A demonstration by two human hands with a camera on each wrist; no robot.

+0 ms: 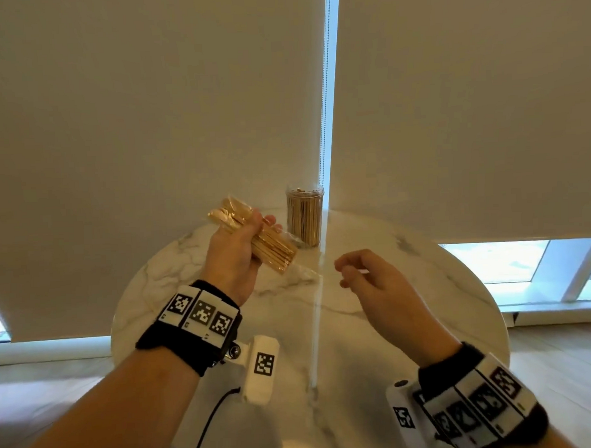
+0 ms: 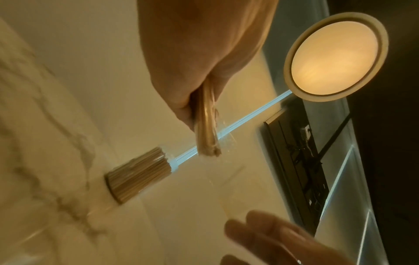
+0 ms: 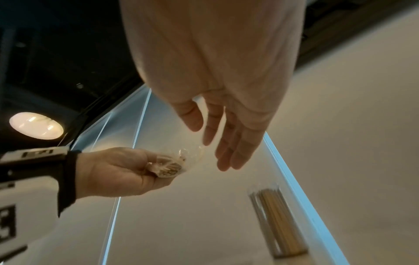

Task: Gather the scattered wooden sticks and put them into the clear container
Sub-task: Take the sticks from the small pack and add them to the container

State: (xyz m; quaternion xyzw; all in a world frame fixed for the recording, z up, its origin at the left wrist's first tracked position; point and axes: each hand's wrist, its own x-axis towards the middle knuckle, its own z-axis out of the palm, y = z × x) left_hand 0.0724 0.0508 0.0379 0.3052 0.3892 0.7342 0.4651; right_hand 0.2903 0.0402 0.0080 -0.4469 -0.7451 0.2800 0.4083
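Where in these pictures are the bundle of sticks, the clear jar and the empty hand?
bundle (image 1: 275, 254), head view, lower part below the fist.
jar (image 1: 304, 220), head view, middle of its wall.
right hand (image 1: 373, 281), head view, its back.

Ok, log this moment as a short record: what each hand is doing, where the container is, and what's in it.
left hand: grips a bundle of wooden sticks in clear wrap, lifted off the table
right hand: holds nothing, fingers loosely curled, above the marble table
clear container: upright on the table's far side, no lid visible
container contents: full of upright sticks
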